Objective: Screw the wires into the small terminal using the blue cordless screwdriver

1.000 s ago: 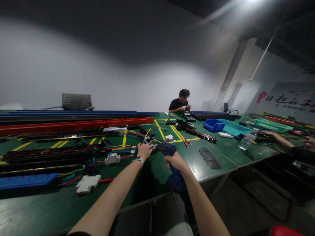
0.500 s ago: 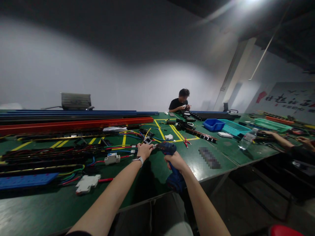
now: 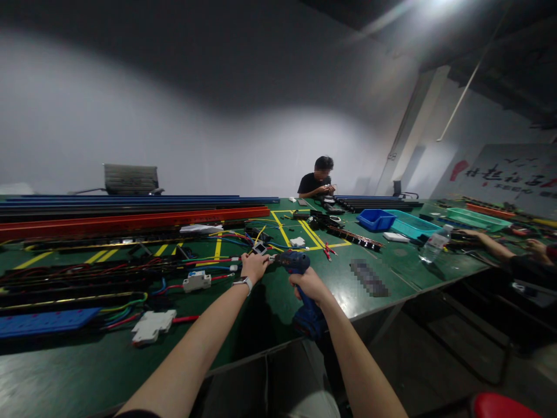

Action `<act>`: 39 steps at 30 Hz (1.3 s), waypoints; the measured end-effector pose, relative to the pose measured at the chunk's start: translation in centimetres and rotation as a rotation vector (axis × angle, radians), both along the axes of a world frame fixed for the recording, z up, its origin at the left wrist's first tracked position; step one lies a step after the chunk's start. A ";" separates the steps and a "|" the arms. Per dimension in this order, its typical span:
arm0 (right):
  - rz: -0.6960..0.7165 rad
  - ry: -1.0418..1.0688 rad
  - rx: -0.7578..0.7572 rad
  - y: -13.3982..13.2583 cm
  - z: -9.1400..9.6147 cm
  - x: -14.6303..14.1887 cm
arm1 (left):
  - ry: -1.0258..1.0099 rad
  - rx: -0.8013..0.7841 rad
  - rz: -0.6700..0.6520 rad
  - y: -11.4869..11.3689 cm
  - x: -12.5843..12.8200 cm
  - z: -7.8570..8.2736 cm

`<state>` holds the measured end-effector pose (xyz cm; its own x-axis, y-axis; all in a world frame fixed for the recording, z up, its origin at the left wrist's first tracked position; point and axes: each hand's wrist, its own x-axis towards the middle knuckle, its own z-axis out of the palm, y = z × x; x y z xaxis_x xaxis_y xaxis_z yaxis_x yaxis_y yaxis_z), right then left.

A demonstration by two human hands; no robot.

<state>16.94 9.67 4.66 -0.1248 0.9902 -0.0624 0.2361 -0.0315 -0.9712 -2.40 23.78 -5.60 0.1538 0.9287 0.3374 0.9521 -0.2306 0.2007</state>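
My right hand (image 3: 310,284) is wrapped round the handle of a blue cordless drill (image 3: 296,263), which points left. Its bit reaches the fingertips of my left hand (image 3: 254,266); whether it touches a screw there is too small to see. The fingers of my left hand are closed on a small module with a dark square face and pale frame (image 3: 260,248). Coloured wires (image 3: 217,259) run from the left towards this module. Left of my left wrist lies a white circuit breaker (image 3: 196,281), and nearer me another white breaker block (image 3: 153,326).
Long orange (image 3: 130,222) and blue rails line the left back. A blue socket strip (image 3: 47,323) lies front left. Red pliers (image 3: 329,251), a blurred-out dark item (image 3: 369,278), a water bottle (image 3: 435,244) and a blue bin (image 3: 376,220) stand right. Co-workers sit across and at right.
The whole view has shifted slightly left. Both hands, the drill and the module keep nearly the same places relative to each other.
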 end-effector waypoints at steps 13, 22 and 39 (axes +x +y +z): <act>0.007 0.012 -0.001 0.1 -0.1 0.1 | -0.005 -0.007 -0.001 -0.2 0.0 0.1; -0.002 0.003 -0.002 -0.1 0.2 0.0 | -0.005 -0.011 -0.001 -0.2 0.0 0.2; -0.020 0.016 -0.010 -0.1 0.2 0.0 | -0.010 -0.013 0.001 0.0 0.1 0.1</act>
